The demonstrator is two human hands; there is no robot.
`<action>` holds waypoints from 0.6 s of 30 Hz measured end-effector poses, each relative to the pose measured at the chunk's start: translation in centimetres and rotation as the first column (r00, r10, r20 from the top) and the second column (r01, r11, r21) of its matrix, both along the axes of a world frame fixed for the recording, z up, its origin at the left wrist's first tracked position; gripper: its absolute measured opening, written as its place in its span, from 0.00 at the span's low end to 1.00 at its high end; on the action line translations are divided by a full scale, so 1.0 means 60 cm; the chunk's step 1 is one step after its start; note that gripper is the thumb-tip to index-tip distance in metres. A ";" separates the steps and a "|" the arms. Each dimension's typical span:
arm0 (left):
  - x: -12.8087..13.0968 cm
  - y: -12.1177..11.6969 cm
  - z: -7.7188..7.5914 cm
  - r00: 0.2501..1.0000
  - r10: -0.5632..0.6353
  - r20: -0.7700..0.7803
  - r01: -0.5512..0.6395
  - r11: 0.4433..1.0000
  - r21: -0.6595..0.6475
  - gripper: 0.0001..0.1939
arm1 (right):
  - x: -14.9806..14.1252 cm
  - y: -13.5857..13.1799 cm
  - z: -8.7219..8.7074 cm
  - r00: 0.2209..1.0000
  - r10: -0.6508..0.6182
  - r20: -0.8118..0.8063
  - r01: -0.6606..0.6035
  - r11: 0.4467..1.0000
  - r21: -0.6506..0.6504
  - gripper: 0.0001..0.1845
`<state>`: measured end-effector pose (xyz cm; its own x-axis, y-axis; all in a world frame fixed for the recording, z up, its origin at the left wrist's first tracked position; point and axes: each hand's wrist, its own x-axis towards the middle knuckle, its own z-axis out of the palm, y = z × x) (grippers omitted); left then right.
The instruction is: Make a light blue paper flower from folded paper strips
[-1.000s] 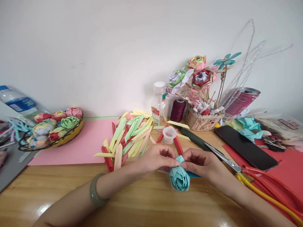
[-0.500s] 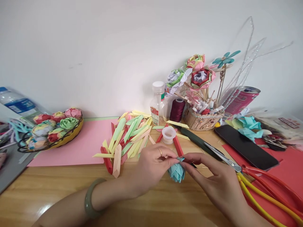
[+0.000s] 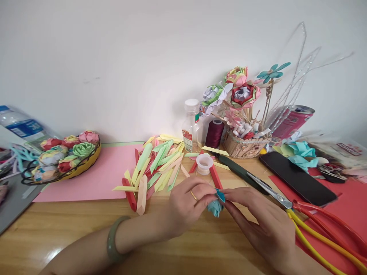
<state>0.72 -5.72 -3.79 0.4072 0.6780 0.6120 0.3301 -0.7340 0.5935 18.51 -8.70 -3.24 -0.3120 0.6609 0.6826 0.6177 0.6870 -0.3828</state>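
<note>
Between my two hands is a blue folded-paper flower, held just above the wooden table. The fingertips of my left hand, with a ring on one finger, pinch its upper left side. My right hand grips the darker blue upper tip from the right with thumb and forefinger. My fingers hide much of the flower. Beyond my hands stands a small white spool beside red paper strips. A heap of folded paper strips in yellow, green, red and pink lies to the left.
Scissors, red-and-yellow-handled pliers and a phone lie right. A basket of paper flowers sits on pink paper. A clear bottle, maroon thread and a flower-filled holder stand at the back.
The blue flower has tipped so less of its petals shows, and its darker blue tip is now visible. Both hands have closed further round it, and my right hand has turned inward.
</note>
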 end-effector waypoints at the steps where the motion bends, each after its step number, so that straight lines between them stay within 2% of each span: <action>1: 0.000 0.000 0.000 1.000 -0.002 -0.005 0.002 1.000 0.011 0.05 | 0.001 0.000 0.000 1.000 0.007 0.008 -0.007 1.000 0.006 0.14; 4: 0.000 0.000 0.001 1.000 -0.021 -0.004 0.021 1.000 0.021 0.05 | 0.003 0.002 -0.003 0.999 0.033 0.018 -0.034 0.999 0.033 0.14; 10: 0.005 -0.003 0.002 0.993 -0.022 0.112 0.029 0.998 -0.057 0.07 | 0.013 0.003 -0.015 0.998 0.056 0.035 -0.059 0.995 0.075 0.16; 15: 0.006 0.007 0.006 0.996 -0.075 0.045 0.068 0.988 0.140 0.08 | 0.016 0.005 -0.020 0.995 0.016 0.103 -0.026 0.995 0.094 0.14; 18: 0.005 0.016 0.008 0.993 -0.115 0.011 0.112 0.983 0.147 0.08 | 0.015 0.011 -0.018 0.990 0.006 0.139 -0.018 0.996 0.086 0.11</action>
